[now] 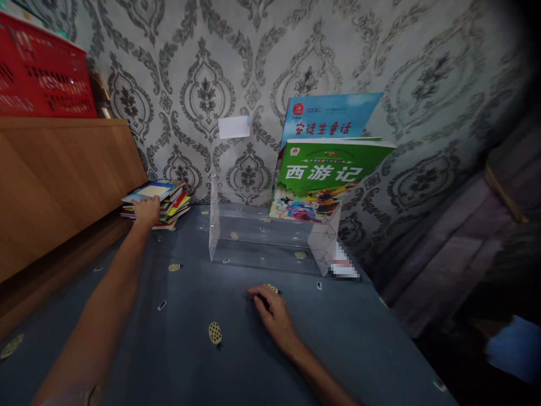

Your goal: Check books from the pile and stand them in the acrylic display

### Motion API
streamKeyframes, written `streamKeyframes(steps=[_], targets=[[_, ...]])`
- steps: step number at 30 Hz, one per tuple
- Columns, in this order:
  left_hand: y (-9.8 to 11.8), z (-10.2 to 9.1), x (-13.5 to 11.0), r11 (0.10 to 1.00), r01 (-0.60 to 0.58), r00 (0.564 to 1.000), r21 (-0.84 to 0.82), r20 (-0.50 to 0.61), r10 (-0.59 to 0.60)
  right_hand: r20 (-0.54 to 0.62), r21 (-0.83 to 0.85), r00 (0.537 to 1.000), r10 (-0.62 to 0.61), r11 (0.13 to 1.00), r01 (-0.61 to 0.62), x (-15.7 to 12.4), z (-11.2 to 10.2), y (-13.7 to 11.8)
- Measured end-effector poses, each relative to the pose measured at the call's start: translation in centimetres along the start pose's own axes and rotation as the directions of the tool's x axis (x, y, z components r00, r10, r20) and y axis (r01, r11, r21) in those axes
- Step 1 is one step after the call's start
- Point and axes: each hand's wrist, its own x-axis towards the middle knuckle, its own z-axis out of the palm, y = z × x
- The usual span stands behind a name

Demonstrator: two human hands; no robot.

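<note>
My left hand (146, 211) reaches to a stack of books (173, 210) at the far left of the table. Its fingers are spread over the near edge of a light-blue-covered top book (163, 186); the undersides of the fingers are hidden. My right hand (273, 310) is low over the tablecloth, loosely bent, thumb and forefinger apart, holding nothing. Beyond it stands a clear tiered book rack (262, 251). A green book (325, 175) leans upright at the rack's right side, with a blue book (333, 115) behind and above it.
The table wears a dark blue cloth (186, 349) with pineapple prints. A wooden cabinet (63, 186) borders the left, carrying a red basket (46, 73). Patterned wallpaper (207, 84) rises behind, with a white plate (234, 127) on it. A curtain (456, 231) hangs at right.
</note>
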Motion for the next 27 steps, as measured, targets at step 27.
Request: streamKeyframes(steps=[27], targets=[[-1.3,-0.2,-17.5,0.973,-0.229,0.917,-0.019,0.332,0.222,0.033,0.01,0.999,0.02,1.0,-0.02,0.4,0.0,-0.4]])
